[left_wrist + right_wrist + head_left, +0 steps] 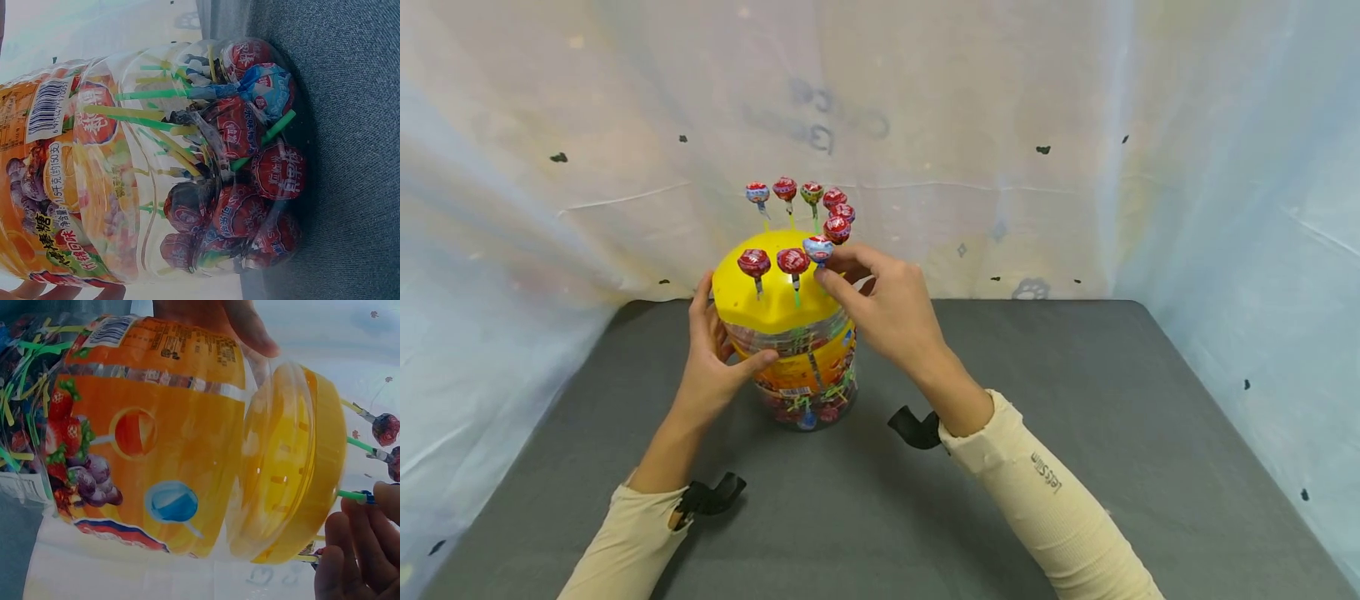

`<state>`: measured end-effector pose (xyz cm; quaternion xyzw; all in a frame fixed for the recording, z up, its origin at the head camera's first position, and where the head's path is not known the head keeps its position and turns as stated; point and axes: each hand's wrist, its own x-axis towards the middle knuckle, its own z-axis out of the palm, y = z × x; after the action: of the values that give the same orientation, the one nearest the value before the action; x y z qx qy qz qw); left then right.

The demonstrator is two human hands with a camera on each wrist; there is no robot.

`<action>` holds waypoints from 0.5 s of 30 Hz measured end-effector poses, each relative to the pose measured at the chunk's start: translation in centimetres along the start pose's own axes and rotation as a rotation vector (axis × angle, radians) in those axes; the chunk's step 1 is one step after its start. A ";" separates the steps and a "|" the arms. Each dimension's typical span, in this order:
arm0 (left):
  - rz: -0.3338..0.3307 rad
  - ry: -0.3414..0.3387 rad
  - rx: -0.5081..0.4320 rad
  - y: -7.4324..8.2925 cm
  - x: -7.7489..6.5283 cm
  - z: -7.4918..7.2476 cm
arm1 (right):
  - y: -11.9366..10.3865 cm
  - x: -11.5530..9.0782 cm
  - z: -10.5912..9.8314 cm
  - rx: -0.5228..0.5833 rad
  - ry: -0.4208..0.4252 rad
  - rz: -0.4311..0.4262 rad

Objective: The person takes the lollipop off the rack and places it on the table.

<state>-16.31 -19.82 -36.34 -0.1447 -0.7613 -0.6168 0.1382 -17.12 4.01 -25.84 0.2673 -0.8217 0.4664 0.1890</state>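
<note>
A clear plastic jar (pixel 816 364) with an orange fruit-printed label stands on the grey table, holding many wrapped lollipops (pixel 275 172). Its yellow lid (pixel 735 292) carries a ring of upright lollipops, mostly red-wrapped, their sticks set in the top. My left hand (pixel 715 362) grips the jar's left side just under the lid, thumb across the front and fingers round the back. At the lid's right edge, my right hand (pixel 891 304) pinches a blue-wrapped lollipop (pixel 817 248) between thumb and fingers. In the right wrist view its green stick (pixel 351 495) meets the lid top.
The grey cloth-covered table (pixel 1037 467) spreads out around the jar. Pale printed curtains (pixel 962 100) hang behind it and on both sides. Black wrist mounts (pixel 916 427) stick out from both cream sleeves.
</note>
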 end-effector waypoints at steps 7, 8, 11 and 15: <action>0.004 -0.006 0.005 -0.1 0.0 0.1 | 0.2 0.1 0.1 0.015 0.034 0.005; 0.003 -0.005 0.006 -0.2 0.0 0.1 | 0.2 0.1 0.1 0.012 0.037 0.003; -0.001 -0.002 0.004 -0.2 0.0 0.1 | 0.2 0.1 0.3 0.004 0.045 -0.005; 0.004 -0.001 -0.007 -0.1 0.1 0.0 | 0.1 0.3 0.3 0.004 0.061 -0.012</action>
<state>-16.42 -19.88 -36.38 -0.1469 -0.7588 -0.6192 0.1387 -17.44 3.73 -25.85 0.2581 -0.8130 0.4750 0.2162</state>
